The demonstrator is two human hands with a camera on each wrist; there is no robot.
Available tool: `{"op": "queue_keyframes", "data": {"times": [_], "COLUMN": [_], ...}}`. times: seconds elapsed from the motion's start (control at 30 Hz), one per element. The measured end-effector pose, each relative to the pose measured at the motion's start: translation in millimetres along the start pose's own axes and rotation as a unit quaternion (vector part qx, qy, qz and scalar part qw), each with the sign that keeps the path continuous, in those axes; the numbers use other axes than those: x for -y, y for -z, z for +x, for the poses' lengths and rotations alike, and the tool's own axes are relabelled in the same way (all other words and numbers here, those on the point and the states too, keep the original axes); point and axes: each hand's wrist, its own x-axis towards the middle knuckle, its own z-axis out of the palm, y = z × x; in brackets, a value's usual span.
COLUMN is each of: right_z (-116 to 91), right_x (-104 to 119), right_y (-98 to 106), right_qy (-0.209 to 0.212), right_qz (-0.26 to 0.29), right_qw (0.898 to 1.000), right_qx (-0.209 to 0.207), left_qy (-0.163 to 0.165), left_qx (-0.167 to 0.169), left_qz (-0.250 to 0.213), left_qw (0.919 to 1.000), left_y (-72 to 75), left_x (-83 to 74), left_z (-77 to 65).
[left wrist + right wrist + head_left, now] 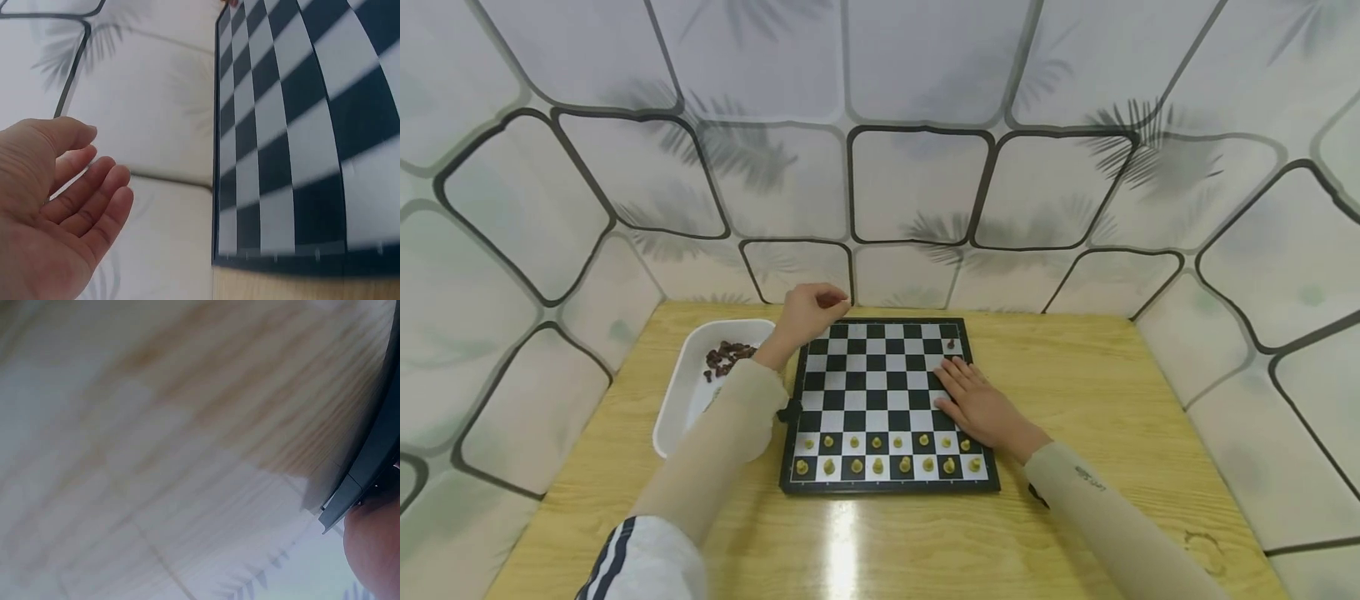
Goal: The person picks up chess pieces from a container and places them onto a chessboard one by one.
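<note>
A black-and-white chessboard (876, 367) lies on the table. Over its far left corner is my left hand (812, 310), raised, fingers loosely bent and thumb close to the index finger. In the left wrist view the left hand (69, 194) shows nothing between its fingers, with the board (275, 125) to its right. My right hand (983, 408) rests flat on the board's right edge, fingers spread a little. Just beyond its fingertips stands one dark chess piece (951, 343). Two rows of gold chess pieces (877, 466) stand along the near side.
Left of the board, a white tray (673, 408) holds a heap of dark chess pieces (726, 357), partly behind the left forearm. The wooden table (1075, 367) meets a patterned backdrop (917, 183) behind and at both sides.
</note>
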Motion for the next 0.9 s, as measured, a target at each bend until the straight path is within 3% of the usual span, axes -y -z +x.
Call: {"op": "queue_keyframes", "data": {"times": [0.4, 0.6, 0.9], "right_z": [2, 3, 2], "right_x": [0, -1, -1], "right_y": [0, -1, -2], "right_qy": [-0.004, -0.007, -0.007], "right_qz": [0.0, -0.004, -0.005], "right_qw": [1.0, 1.0, 1.0], "right_qx": [0.01, 0.008, 0.01], "left_qy": [0.059, 0.072, 0.114], "left_qx": [-0.027, -0.051, -0.017], "left_qz": [0.009, 0.029, 0.036], "left_qw": [0.9979, 0.9957, 0.9927], "left_y": [49.8, 62.5, 69.7], "left_x": [46.0, 67.6, 87.6], "left_z": [-36.4, -51.7, -67.9]}}
